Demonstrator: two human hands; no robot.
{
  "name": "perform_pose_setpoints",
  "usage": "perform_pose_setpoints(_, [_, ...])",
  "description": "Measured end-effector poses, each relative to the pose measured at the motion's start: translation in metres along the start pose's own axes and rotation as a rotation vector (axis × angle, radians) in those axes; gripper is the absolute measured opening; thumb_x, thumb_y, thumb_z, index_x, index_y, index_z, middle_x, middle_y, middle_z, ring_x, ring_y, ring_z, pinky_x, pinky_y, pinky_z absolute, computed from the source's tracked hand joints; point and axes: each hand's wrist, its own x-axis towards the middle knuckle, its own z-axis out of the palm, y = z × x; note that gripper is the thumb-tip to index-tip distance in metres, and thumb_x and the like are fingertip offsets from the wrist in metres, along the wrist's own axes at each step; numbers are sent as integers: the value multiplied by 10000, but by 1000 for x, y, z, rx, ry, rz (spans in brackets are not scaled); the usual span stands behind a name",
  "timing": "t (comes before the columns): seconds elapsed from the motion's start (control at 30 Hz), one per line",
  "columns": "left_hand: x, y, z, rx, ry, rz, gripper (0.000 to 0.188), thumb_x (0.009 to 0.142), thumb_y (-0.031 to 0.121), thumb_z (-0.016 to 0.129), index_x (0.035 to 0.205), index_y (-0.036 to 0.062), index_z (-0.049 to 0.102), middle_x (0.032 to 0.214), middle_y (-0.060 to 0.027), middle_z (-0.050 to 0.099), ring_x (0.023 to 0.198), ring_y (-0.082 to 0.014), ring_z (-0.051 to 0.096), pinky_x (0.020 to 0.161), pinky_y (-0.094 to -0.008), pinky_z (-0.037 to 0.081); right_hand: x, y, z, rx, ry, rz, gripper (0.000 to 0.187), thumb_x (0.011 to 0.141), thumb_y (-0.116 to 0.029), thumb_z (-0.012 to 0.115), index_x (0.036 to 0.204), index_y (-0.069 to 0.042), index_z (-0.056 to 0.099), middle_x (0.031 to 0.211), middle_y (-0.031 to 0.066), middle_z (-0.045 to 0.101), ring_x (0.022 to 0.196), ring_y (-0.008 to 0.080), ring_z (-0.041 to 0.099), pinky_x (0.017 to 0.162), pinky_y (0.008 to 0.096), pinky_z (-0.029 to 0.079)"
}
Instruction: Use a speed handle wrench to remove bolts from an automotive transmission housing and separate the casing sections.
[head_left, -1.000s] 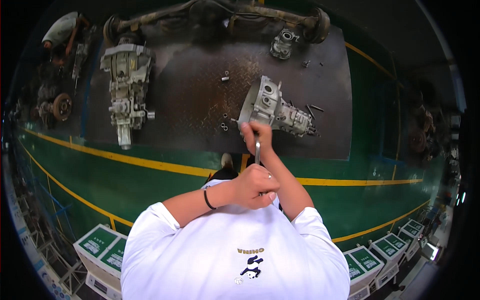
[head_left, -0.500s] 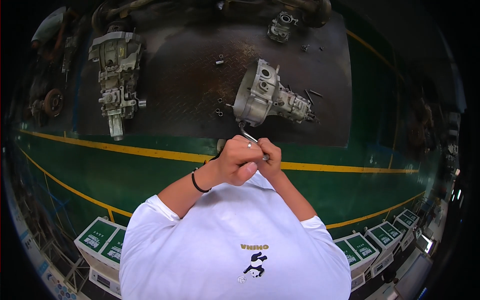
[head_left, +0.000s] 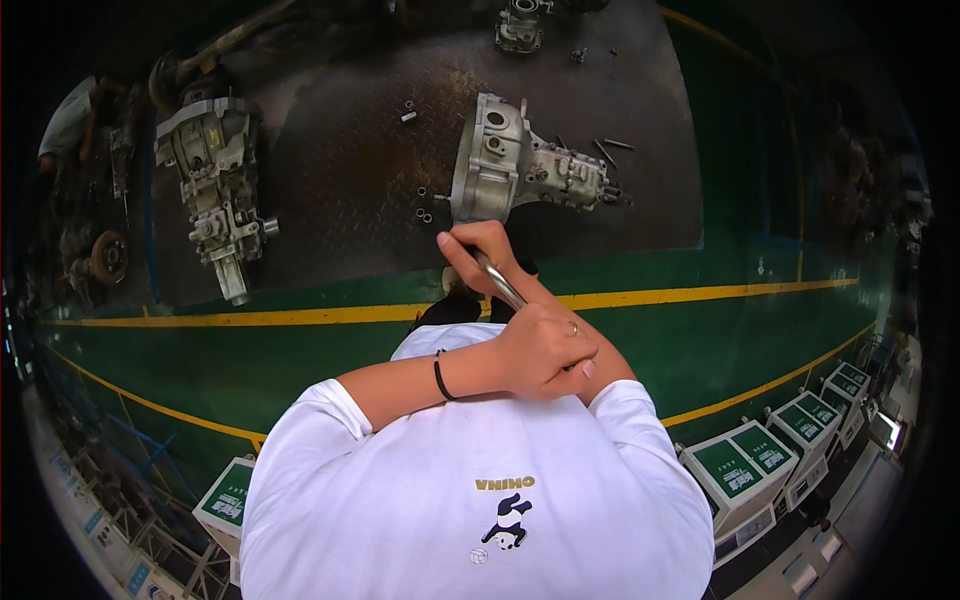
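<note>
A silver bent wrench (head_left: 502,282) slants from the near edge of a bell-shaped metal gearbox housing (head_left: 490,150) back toward my chest. My right hand (head_left: 482,256) is closed around its far end, by the rim of the housing. Nearer to me, my left hand (head_left: 548,352), with a ring and a black wristband, grips the handle end and crosses over my right forearm. The wrench's bent head is hidden behind my right hand, so I cannot tell whether it sits on a bolt. The housing lies on its side on a dark metal table (head_left: 330,220).
Left of the housing lies a second, longer gearbox (head_left: 208,175). Several small nuts (head_left: 423,213) and a short socket-like cylinder (head_left: 408,117) rest between them. Thin metal rods (head_left: 612,147) lie to the right, and another casting (head_left: 520,28) stands at the far edge.
My right hand has moved up to the wrench's far end, while my left hand has drawn back toward my body and rightward. The view has shifted somewhat.
</note>
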Motion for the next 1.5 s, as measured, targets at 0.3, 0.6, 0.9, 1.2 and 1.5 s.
perform_pose_setpoints(0.3, [-26, -1, -79, -141, 77, 52, 263, 798, 211, 550, 600, 70, 451, 538, -57, 395, 437, -250, 430, 446, -365, 364, -38, 14, -36, 0, 252, 126, 353, 968, -81, 645, 680, 11, 464, 592, 60, 390, 546, 117, 357, 510, 310, 303])
perform_pose_setpoints(0.6, [-10, -14, -89, -154, 270, 35, 310, 861, 234, 518, 623, 42, 467, 561, -89, 447, 457, -268, 462, 451, -362, 381, -73, -10, 0, 2, 223, -83, 252, 855, -13, 687, 684, -36, 503, 638, 85, 462, 621, 269, 485, 585, 360, 386])
perform_pose_setpoints(0.9, [12, -20, -23, -84, 282, 32, 234, 806, 165, 600, 608, 79, 509, 514, -71, 433, 439, -258, 475, 438, -376, 389, -72, -22, 20, -52, -46, -58, 305, 887, 34, 623, 690, 13, 392, 644, 104, 399, 625, 247, 394, 607, 374, 330])
perform_pose_setpoints(1.2, [-18, 2, -1, -128, -2, 95, 286, 755, 200, 654, 539, 99, 496, 496, -47, 498, 439, -251, 500, 438, -377, 384, -22, 2, 17, 65, 575, 161, 394, 1000, -109, 597, 647, -15, 449, 595, -16, 349, 581, 51, 297, 496, 298, 245])
perform_pose_setpoints(1.5, [-39, 1, -38, -103, 278, 115, 241, 670, 154, 660, 554, 93, 458, 507, -12, 441, 448, -220, 480, 425, -344, 358, -66, 5, -23, -46, 438, 162, 304, 972, -43, 578, 704, 41, 464, 633, 2, 441, 616, 87, 382, 544, 275, 304])
